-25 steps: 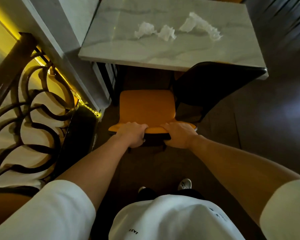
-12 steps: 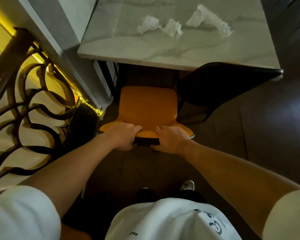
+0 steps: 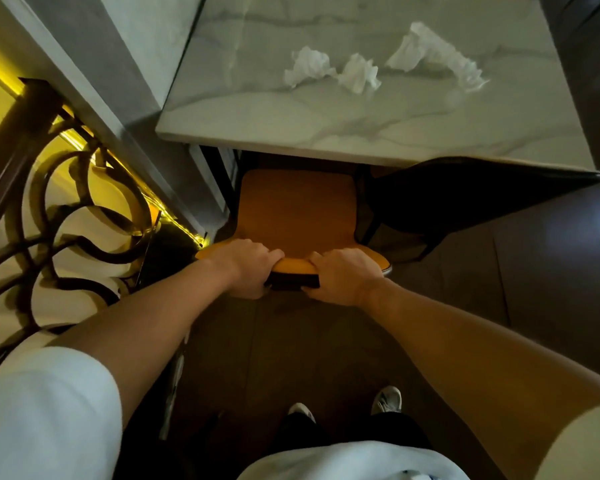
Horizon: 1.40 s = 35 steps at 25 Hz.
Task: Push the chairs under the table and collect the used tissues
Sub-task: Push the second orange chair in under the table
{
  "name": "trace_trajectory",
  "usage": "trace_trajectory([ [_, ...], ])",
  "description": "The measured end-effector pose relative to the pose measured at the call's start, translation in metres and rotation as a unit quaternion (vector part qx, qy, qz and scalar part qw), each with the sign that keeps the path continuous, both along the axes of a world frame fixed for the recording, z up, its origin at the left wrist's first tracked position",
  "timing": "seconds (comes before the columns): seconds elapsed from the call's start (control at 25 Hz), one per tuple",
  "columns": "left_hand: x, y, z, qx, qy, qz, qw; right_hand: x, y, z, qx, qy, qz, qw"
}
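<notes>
Orange chair (image 3: 297,209) sits at the near edge of the marble table (image 3: 326,133), front of its seat under the tabletop, backrest top edge toward the person. Left hand (image 3: 248,266) grips the backrest top, fingers curled over it. Right hand (image 3: 343,275) grips the same edge just beside the left, fingers curled over too. Dark chair (image 3: 465,199) stands right of the orange one, partly under the table corner. Three crumpled tissues on the tabletop: left tissue (image 3: 309,65), middle tissue (image 3: 359,74) touching or nearly touching it, long tissue (image 3: 437,55) farther right. Scrolled metal railing (image 3: 66,202) on the left.
</notes>
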<state>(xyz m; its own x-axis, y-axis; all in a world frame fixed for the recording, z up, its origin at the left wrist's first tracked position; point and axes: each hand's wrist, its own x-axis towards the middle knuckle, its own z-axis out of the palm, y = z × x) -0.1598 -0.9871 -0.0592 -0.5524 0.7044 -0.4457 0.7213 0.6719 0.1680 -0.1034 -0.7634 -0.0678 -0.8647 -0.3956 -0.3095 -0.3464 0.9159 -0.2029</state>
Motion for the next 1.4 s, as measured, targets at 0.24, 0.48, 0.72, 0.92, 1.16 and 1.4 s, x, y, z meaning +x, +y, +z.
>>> trace_trajectory([
  [0.24, -0.049, -0.005, 0.004, 0.03, 0.003, -0.007, 1.0, -0.046, -0.006, 0.0, -0.014, 0.009, -0.021, 1.0],
  [0.48, -0.075, -0.01, 0.001, 0.044, 0.023, -0.022, 0.999, -0.068, -0.007, -0.003, -0.014, 0.022, -0.025, 0.999],
  [0.72, -0.109, -0.013, -0.004, 0.06, 0.059, -0.033, 0.996, -0.101, -0.01, -0.005, -0.016, 0.039, -0.032, 0.999],
  [0.92, -0.136, -0.014, -0.008, 0.075, 0.088, -0.041, 0.992, -0.129, -0.008, -0.006, -0.013, 0.052, -0.032, 0.998],
  [1.16, -0.165, -0.017, -0.008, 0.088, 0.096, -0.045, 0.99, -0.157, -0.011, -0.006, -0.009, 0.06, -0.034, 0.998],
  [1.4, -0.197, -0.024, -0.01, 0.095, 0.118, -0.057, 0.987, -0.185, -0.017, -0.007, -0.006, 0.071, -0.037, 0.997],
])
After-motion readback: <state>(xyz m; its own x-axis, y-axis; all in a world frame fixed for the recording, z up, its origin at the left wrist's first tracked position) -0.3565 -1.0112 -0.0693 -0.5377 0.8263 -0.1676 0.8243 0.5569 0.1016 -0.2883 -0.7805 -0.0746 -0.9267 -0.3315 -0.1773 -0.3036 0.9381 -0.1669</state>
